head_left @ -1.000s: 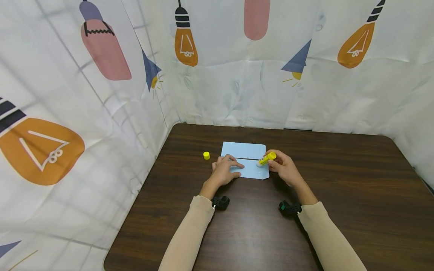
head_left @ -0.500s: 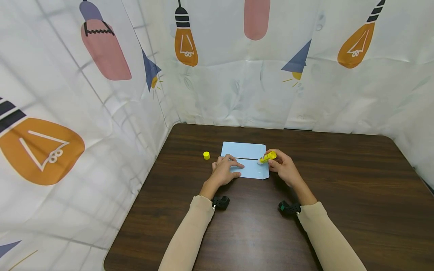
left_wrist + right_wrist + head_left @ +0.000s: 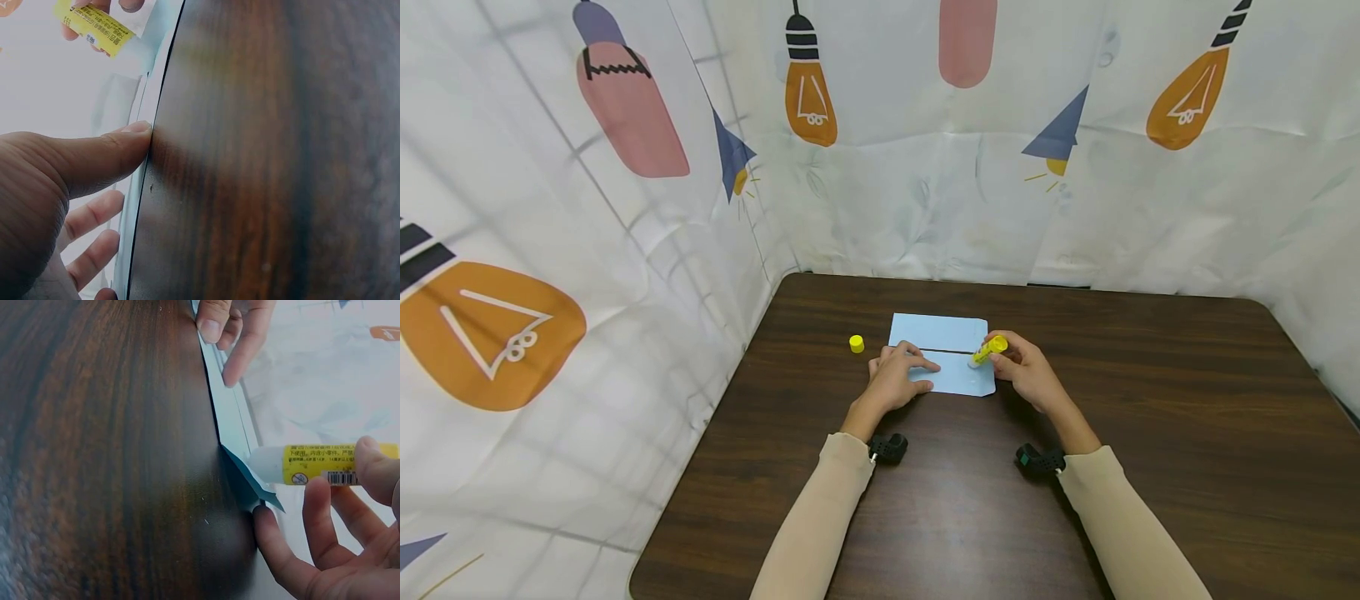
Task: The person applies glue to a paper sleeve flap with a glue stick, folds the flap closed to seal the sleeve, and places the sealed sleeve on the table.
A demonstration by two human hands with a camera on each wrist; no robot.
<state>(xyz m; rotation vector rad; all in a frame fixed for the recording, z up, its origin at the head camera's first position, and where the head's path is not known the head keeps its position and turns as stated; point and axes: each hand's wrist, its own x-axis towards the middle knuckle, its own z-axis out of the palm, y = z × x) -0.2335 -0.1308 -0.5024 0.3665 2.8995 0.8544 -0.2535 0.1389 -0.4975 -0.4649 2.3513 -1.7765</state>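
Observation:
A light blue paper (image 3: 940, 332) lies on the table, crossed by a dark line that splits it into a far and a near panel. My left hand (image 3: 897, 377) rests on the near panel with fingers spread; in the left wrist view its thumb (image 3: 112, 153) touches the paper's edge. My right hand (image 3: 1026, 371) pinches a yellow glue stick (image 3: 990, 351), tilted with its white end down at the near panel's right part. In the right wrist view, the glue stick (image 3: 322, 464) meets the paper beside a raised end flap (image 3: 250, 478). Whether glue shows is unclear.
A yellow cap (image 3: 857, 344) stands on the dark wooden table (image 3: 1150, 383), left of the paper. White printed curtains (image 3: 887, 200) hang behind the table and along its left side. Both wrists wear black devices (image 3: 891, 448).
The glue stick's white end shifted slightly up the paper, then back down, and the stick now stands a little steeper. My left hand and the paper stay in place.

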